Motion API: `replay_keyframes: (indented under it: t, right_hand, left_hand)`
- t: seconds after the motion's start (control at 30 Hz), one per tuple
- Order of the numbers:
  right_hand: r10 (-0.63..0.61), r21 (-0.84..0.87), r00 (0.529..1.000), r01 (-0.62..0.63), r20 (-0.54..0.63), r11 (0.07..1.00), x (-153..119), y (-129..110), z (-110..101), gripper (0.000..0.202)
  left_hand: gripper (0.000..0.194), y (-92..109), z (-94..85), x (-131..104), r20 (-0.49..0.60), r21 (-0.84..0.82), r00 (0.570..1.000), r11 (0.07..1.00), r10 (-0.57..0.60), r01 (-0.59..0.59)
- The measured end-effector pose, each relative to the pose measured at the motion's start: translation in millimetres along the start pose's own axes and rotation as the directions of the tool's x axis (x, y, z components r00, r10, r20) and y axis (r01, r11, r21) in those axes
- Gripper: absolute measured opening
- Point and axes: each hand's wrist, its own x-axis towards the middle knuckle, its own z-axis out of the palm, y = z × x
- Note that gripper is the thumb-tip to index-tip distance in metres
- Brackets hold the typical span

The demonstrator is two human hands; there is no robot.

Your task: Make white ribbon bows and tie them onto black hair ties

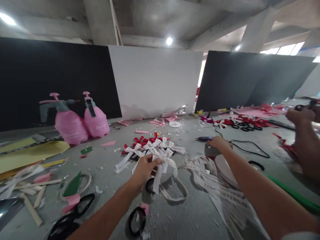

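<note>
- Hands apart: left hand (144, 170) pinches a white bow (165, 162) mid-way across the gray surface (112, 191); right hand (220, 144) holds a purple tool (205, 138).
- Loose printed ribbon (210, 185) sprawls right of the bow.
- Pink sprayers (71, 126) stand toward the far-left corner, black scissors (63, 228) toward the near-left.
- Scrap-strewn room opens between.

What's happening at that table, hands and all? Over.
Left hand pinching white bow. Right hand at purple tool, grip unclear. Loose white ribbon strewn nearby.
</note>
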Motion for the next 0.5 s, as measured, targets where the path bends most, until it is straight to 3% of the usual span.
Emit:
replay_keyframes:
  t: [0.1,0.2,0.27,0.33,0.4,0.5]
  right_hand:
    - [0.031,-0.006,0.992,-0.03,0.12,1.0,1,0,-2,0.039]
    - [-0.045,0.281,0.997,0.028,0.054,0.959,-24,-16,-14,0.047]
    - [-0.085,0.573,0.995,0.1,-0.053,0.813,-58,-37,-19,0.06]
    - [-0.241,0.731,0.966,0.232,-0.095,0.641,-99,-62,-17,0.063]
    - [-0.36,0.763,0.919,0.346,-0.159,0.546,-136,-83,-13,0.057]
    - [-0.42,0.662,0.853,0.51,-0.309,0.548,-172,-101,-6,0.048]
  left_hand:
    - [0.033,-10,0.0,15,-0.006,-0.03,1.0,1.0,0.0,0.0]
    - [0.033,-11,-0.7,23,-0.035,-0.072,0.999,0.997,-0.003,0.001]
    - [0.034,-8,-0.2,25,-0.062,-0.091,0.998,0.996,0.007,-0.012]
    - [0.035,-6,0.6,26,-0.079,-0.089,0.997,0.996,0.023,-0.03]
    - [0.035,-5,1.1,25,-0.09,-0.065,0.995,0.996,0.047,-0.053]
    - [0.035,-3,0.6,22,-0.11,-0.01,0.99,0.996,0.082,-0.084]
